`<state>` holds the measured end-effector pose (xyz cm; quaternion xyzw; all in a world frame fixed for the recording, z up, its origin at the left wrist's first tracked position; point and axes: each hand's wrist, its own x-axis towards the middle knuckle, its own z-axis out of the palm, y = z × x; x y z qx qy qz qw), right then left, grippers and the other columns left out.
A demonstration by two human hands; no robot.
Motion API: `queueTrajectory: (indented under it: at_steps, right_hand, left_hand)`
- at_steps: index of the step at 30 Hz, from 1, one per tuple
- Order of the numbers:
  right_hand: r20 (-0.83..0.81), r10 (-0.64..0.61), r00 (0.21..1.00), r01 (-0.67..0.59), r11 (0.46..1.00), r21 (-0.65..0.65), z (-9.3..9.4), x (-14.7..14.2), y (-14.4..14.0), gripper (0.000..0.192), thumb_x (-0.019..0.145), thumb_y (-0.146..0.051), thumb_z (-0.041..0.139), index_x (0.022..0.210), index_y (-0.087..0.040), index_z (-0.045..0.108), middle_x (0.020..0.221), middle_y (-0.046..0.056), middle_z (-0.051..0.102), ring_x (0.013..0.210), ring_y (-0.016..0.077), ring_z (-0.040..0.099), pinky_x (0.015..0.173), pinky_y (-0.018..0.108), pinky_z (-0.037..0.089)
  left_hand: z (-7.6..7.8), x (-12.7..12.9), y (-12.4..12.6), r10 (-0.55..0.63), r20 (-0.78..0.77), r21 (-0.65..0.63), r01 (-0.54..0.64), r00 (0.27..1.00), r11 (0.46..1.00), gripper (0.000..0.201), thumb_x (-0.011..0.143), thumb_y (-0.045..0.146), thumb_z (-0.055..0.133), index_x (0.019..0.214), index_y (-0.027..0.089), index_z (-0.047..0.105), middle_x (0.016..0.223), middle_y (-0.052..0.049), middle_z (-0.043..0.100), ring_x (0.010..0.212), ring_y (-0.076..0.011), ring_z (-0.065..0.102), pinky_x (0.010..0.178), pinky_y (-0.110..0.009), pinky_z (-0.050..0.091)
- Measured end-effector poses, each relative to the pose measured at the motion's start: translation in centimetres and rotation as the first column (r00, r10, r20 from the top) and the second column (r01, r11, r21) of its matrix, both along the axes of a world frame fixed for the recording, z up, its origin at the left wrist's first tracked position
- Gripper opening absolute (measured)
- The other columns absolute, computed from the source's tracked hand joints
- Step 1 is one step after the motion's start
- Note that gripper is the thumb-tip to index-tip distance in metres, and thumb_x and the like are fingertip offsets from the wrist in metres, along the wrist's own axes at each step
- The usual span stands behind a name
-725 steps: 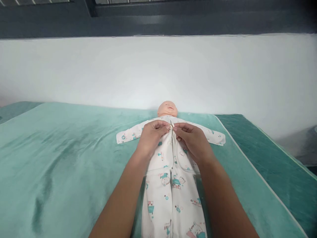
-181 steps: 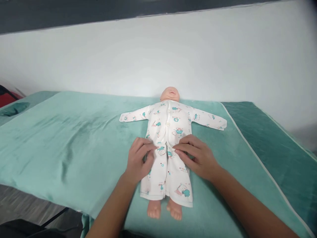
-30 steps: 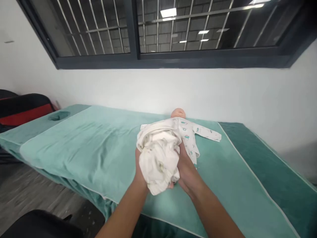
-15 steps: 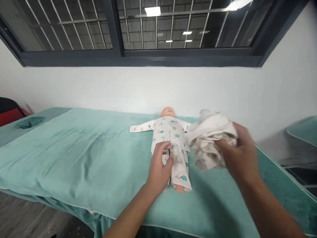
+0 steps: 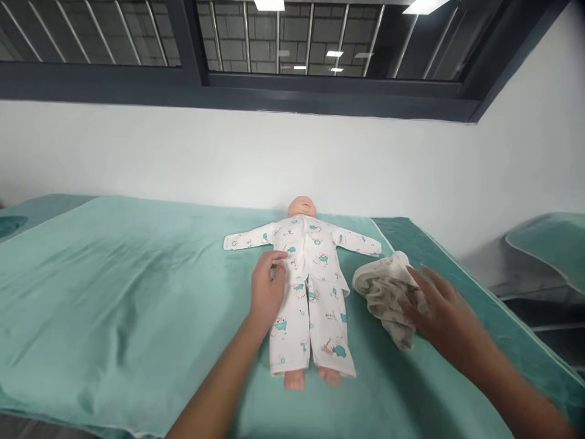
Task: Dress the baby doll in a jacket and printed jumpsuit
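My right hand (image 5: 445,308) covers part of the bundled cloth (image 5: 386,291), hiding its right side. My left hand (image 5: 267,289) hides the doll's (image 5: 308,286) side. The bed's (image 5: 114,286) left end is cut off.

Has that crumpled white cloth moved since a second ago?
Yes. The crumpled white cloth went from in front of the doll to the mattress on the doll's right, under the right hand.

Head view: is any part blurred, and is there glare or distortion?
Head view: the right hand on the crumpled cloth is slightly motion-blurred; the doll and left hand are sharp; ceiling lights reflect in the window; the wall edges bend.
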<state>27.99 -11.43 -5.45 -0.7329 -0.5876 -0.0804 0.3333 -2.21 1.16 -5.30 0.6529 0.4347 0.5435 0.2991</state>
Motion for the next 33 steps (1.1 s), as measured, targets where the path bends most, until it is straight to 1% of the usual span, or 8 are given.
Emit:
queueTrajectory:
  at_steps: [3, 5, 8, 10, 14, 20, 28, 33]
  right_hand:
    - [0.014, 0.08, 0.997, -0.08, 0.997, -0.022, 1.8, -3.8, 1.2, 0.05, 0.089, -0.047, 0.051, 0.135, -0.026, 0.053, 0.15, 0.01, 0.042, 0.134, 0.0374, 0.042, 0.104, 0.055, 0.039]
    - [-0.08, 0.157, 0.984, -0.157, 0.988, 0.014, 2.0, -6.5, 4.0, 0.043, 0.092, -0.045, 0.049, 0.131, -0.027, 0.054, 0.148, 0.009, 0.043, 0.135, 0.0321, 0.042, 0.104, 0.05, 0.041]
    - [-0.295, 0.306, 0.905, -0.294, 0.952, 0.085, 2.1, -9.5, 10.8, 0.039, 0.092, -0.042, 0.049, 0.127, -0.027, 0.054, 0.142, 0.009, 0.048, 0.132, 0.0267, 0.044, 0.102, 0.044, 0.043]
    - [-0.415, 0.343, 0.843, -0.31, 0.939, 0.148, 2.3, -10.5, 15.9, 0.037, 0.091, -0.038, 0.048, 0.124, -0.024, 0.056, 0.134, 0.008, 0.055, 0.125, 0.0239, 0.05, 0.104, 0.043, 0.04]
    - [-0.551, 0.338, 0.763, -0.367, 0.928, 0.062, 2.5, -11.0, 22.8, 0.032, 0.088, -0.036, 0.048, 0.113, -0.022, 0.063, 0.121, 0.007, 0.063, 0.112, 0.0237, 0.056, 0.099, 0.042, 0.041]
    - [-0.715, 0.286, 0.638, -0.359, 0.932, 0.052, 1.5, -10.2, 23.5, 0.033, 0.086, -0.039, 0.051, 0.113, -0.025, 0.065, 0.106, 0.002, 0.068, 0.089, 0.0188, 0.059, 0.084, 0.035, 0.045]
    - [-0.698, 0.307, 0.647, -0.333, 0.937, 0.103, 1.2, -10.5, 23.5, 0.023, 0.086, -0.034, 0.051, 0.101, -0.026, 0.067, 0.107, 0.001, 0.067, 0.087, 0.0186, 0.059, 0.081, 0.034, 0.044]
    - [-0.671, 0.352, 0.653, -0.338, 0.928, 0.158, 1.0, -10.5, 23.5, 0.02, 0.087, -0.031, 0.052, 0.096, -0.027, 0.069, 0.116, 0.001, 0.066, 0.105, 0.0208, 0.059, 0.091, 0.035, 0.044]
  left_hand:
    - [0.5, 0.8, 3.7, -0.004, -0.064, 0.052, 0.007, 0.998, 0.999, 0.021, 0.089, 0.017, 0.046, 0.099, 0.022, 0.064, 0.107, -0.004, 0.067, 0.105, -0.0182, 0.06, 0.091, -0.034, 0.048]
    - [1.0, 1.8, 6.6, 0.005, -0.132, 0.091, 0.007, 0.991, 0.996, 0.024, 0.087, 0.014, 0.047, 0.1, 0.022, 0.065, 0.108, -0.005, 0.067, 0.108, -0.0195, 0.058, 0.095, -0.036, 0.047]
    - [2.0, 3.6, 11.0, -0.034, -0.24, 0.105, 0.061, 0.97, 0.993, 0.027, 0.088, 0.015, 0.047, 0.105, 0.021, 0.067, 0.112, -0.007, 0.068, 0.114, -0.022, 0.056, 0.102, -0.04, 0.044]
    - [2.3, 4.6, 13.5, -0.125, -0.289, 0.071, 0.151, 0.949, 0.986, 0.03, 0.09, 0.017, 0.046, 0.111, 0.021, 0.068, 0.117, -0.007, 0.067, 0.117, -0.0219, 0.056, 0.104, -0.04, 0.043]
    - [1.7, 5.4, 16.2, -0.225, -0.348, 0.036, 0.253, 0.91, 0.967, 0.039, 0.091, 0.012, 0.04, 0.113, 0.024, 0.07, 0.126, -0.002, 0.065, 0.121, -0.0193, 0.055, 0.108, -0.038, 0.041]
    - [1.2, 5.3, 16.1, -0.189, -0.352, 0.017, 0.208, 0.917, 0.978, 0.038, 0.092, 0.013, 0.039, 0.109, 0.025, 0.072, 0.124, -0.001, 0.066, 0.12, -0.0196, 0.056, 0.106, -0.038, 0.043]
    - [1.9, 5.4, 15.9, -0.171, -0.245, -0.065, 0.16, 0.954, 0.985, 0.025, 0.091, 0.018, 0.047, 0.099, 0.024, 0.07, 0.115, -0.002, 0.068, 0.114, -0.0187, 0.06, 0.103, -0.036, 0.045]
    - [1.9, 5.4, 15.9, -0.19, -0.181, -0.079, 0.179, 0.965, 0.981, 0.026, 0.089, 0.017, 0.05, 0.097, 0.026, 0.073, 0.114, -0.001, 0.069, 0.111, -0.0179, 0.062, 0.102, -0.034, 0.047]
